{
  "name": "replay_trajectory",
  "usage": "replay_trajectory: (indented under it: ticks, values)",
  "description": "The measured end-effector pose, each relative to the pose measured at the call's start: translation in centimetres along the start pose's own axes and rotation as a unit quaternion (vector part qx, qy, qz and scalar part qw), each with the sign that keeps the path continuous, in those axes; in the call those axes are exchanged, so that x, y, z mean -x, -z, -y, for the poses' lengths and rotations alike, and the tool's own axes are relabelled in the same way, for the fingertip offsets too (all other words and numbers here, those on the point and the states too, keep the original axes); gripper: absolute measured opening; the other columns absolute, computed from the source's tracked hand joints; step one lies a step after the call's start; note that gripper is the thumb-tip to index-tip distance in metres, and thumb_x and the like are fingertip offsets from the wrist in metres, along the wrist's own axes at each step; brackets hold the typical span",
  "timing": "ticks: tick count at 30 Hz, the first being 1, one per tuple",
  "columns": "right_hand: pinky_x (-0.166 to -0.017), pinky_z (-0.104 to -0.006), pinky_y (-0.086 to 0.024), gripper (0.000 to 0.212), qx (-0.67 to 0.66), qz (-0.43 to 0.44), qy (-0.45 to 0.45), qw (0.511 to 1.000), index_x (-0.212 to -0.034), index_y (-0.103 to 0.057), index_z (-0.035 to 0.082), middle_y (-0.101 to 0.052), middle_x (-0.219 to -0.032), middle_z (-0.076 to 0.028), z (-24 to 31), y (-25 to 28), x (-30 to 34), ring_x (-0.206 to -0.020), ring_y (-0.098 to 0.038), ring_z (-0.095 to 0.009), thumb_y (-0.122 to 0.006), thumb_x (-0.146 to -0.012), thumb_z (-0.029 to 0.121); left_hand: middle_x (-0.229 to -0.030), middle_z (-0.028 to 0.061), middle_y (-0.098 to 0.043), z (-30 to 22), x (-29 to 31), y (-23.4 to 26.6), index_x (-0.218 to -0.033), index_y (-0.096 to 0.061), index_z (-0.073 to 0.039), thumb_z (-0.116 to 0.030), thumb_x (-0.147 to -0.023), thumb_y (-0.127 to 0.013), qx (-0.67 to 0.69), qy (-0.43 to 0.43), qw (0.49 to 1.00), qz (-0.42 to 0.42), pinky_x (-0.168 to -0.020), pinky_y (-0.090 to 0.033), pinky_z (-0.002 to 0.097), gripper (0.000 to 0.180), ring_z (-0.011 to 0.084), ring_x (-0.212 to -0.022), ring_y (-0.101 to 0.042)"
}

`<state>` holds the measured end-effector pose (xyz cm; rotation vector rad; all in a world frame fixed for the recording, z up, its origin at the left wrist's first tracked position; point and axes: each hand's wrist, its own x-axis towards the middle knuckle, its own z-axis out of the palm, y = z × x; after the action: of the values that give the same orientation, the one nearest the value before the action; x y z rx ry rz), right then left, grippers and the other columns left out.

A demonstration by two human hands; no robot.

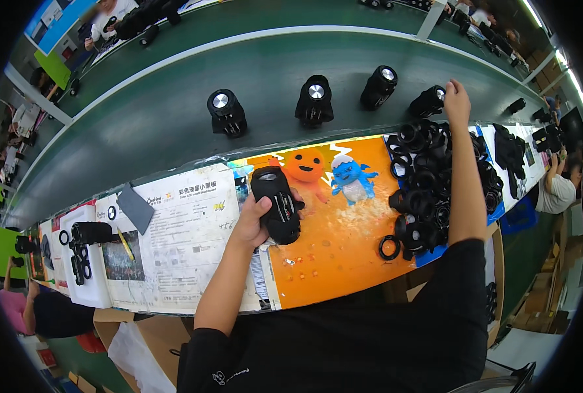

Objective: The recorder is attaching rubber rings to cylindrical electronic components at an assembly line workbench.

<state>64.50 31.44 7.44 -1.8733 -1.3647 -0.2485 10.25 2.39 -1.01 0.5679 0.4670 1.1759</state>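
Observation:
My left hand (251, 224) is wrapped round a black cylindrical portable speaker (275, 206), held above the orange part of the worktop. With the arm stretched out far to the right, my right hand (459, 105) grips the edge of another black speaker (426, 103) on the green belt; its fingers are partly hidden. That speaker leans, its round silver end against the hand. Beneath my right forearm lies a heap of black rings and ring-shaped plastic parts (426, 170). A single black ring (389, 247) sits at the near edge of the heap.
On the green conveyor belt (154, 131) stand more black speakers (315, 101). At left, a white foam tray (95, 285) holds a black cylinder and rings. A grey cloth (135, 208) and a yellow pen (126, 245) lie nearby. Other people work around the line.

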Motion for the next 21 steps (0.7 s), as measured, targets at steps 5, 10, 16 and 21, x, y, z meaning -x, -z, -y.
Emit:
replay_trajectory:
  ticks: [5,10,16,21]
  values:
    - [-0.094,-0.0331,-0.058,0.025,-0.352,0.269,0.084,0.892,-0.13,-0.076,0.002,-0.077,-0.112,-0.008,17.7,11.1,23.5,-0.103,-0.072,-0.015,-0.07,-0.109,0.015,-0.124,0.0182,-0.073,-1.1,1.1,-0.9,-0.145,-0.054,-0.006,-0.04,-0.088,-0.096,-0.025,-0.037,0.999,0.028,-0.099,-0.067,0.0516,0.079,0.0353,-0.118,-0.075]
    - [-0.117,-0.0405,-0.053,0.087,-0.604,0.478,-0.104,0.629,-0.167,-0.043,0.0,-0.066,-0.145,-0.018,22.9,11.6,40.2,-0.138,-0.066,-0.026,-0.091,-0.096,0.012,-0.122,0.0151,-0.073,-0.8,0.9,-3.8,-0.153,-0.054,-0.004,-0.033,-0.08,-0.101,-0.042,-0.104,0.994,0.02,-0.106,-0.064,0.0438,0.092,0.0317,-0.12,-0.074]
    - [-0.11,-0.0414,-0.057,0.086,-0.516,0.463,-0.071,0.717,-0.16,-0.049,-0.003,-0.068,-0.14,-0.019,23.9,10.3,43.4,-0.132,-0.07,-0.03,-0.095,-0.092,0.019,-0.123,0.015,-0.071,-1.9,1.9,-2.6,-0.147,-0.057,-0.002,-0.028,-0.083,-0.098,-0.121,-0.14,0.983,0.001,-0.102,-0.066,0.0471,0.08,0.0333,-0.118,-0.075]
    - [-0.102,-0.0412,-0.059,0.079,-0.376,0.336,0.096,0.858,-0.149,-0.057,-0.005,-0.071,-0.131,-0.021,25.7,10.7,44.8,-0.123,-0.074,-0.034,-0.098,-0.088,0.025,-0.122,0.0157,-0.071,-1.1,2.0,-2.0,-0.143,-0.057,-0.002,-0.028,-0.085,-0.097,-0.045,-0.176,0.983,-0.002,-0.104,-0.064,0.0455,0.074,0.0322,-0.114,-0.075]
